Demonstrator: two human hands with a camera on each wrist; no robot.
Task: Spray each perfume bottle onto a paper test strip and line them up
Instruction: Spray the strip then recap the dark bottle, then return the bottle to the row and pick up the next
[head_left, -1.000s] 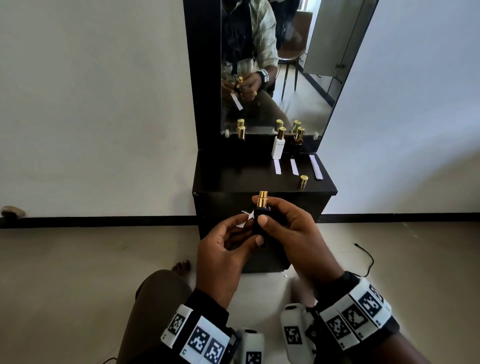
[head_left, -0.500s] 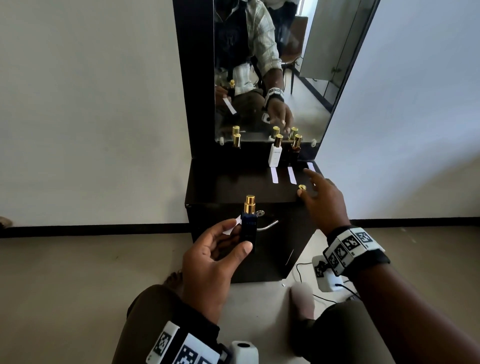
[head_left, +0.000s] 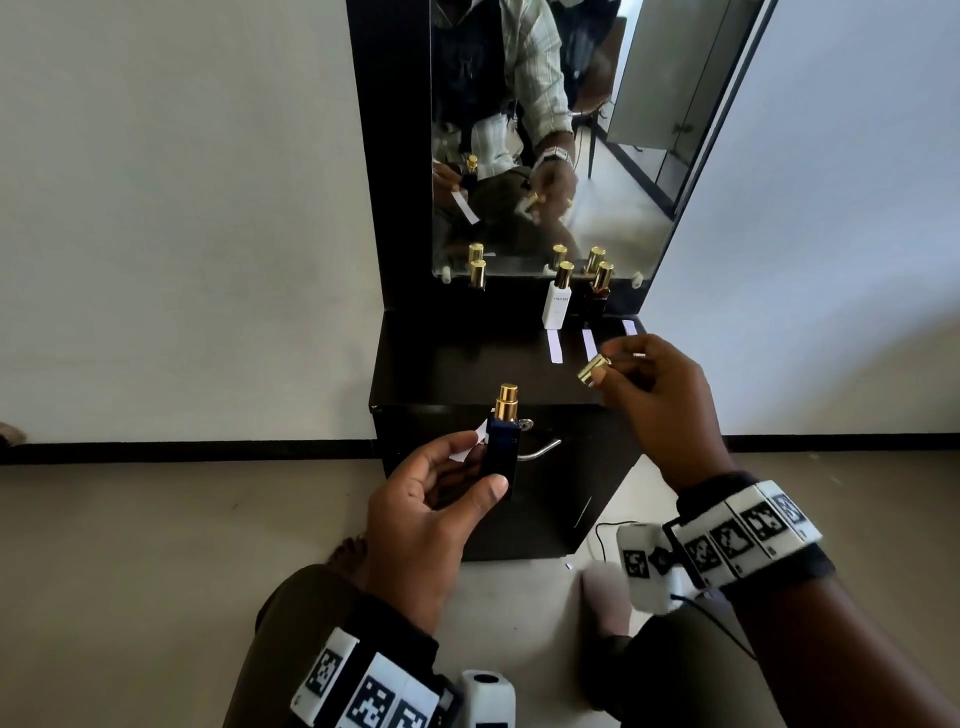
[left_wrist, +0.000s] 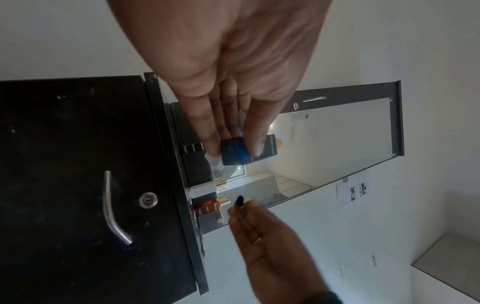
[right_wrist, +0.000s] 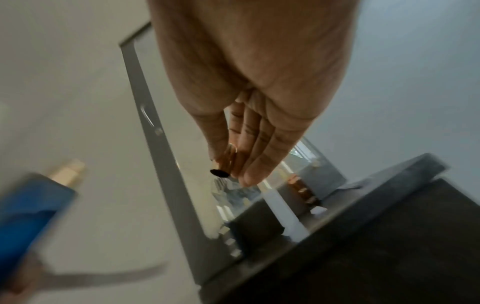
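Two hands are at work in front of a black cabinet (head_left: 457, 364). The left hand (head_left: 426, 514) grips an upright dark blue rectangular perfume bottle (head_left: 500, 452) with a bare gold spray nozzle, and a white paper test strip (head_left: 470, 444) is tucked between its fingers behind the bottle. The right hand (head_left: 660, 395), up and to the right of the left, pinches a gold cylindrical cap (head_left: 594, 369). Beyond the right hand lie three white paper strips (head_left: 555, 345) below a white bottle (head_left: 557, 304) and an amber bottle (head_left: 597, 296).

Head view looks down; wrist views, close, share the cabinet (head_left: 426, 364).
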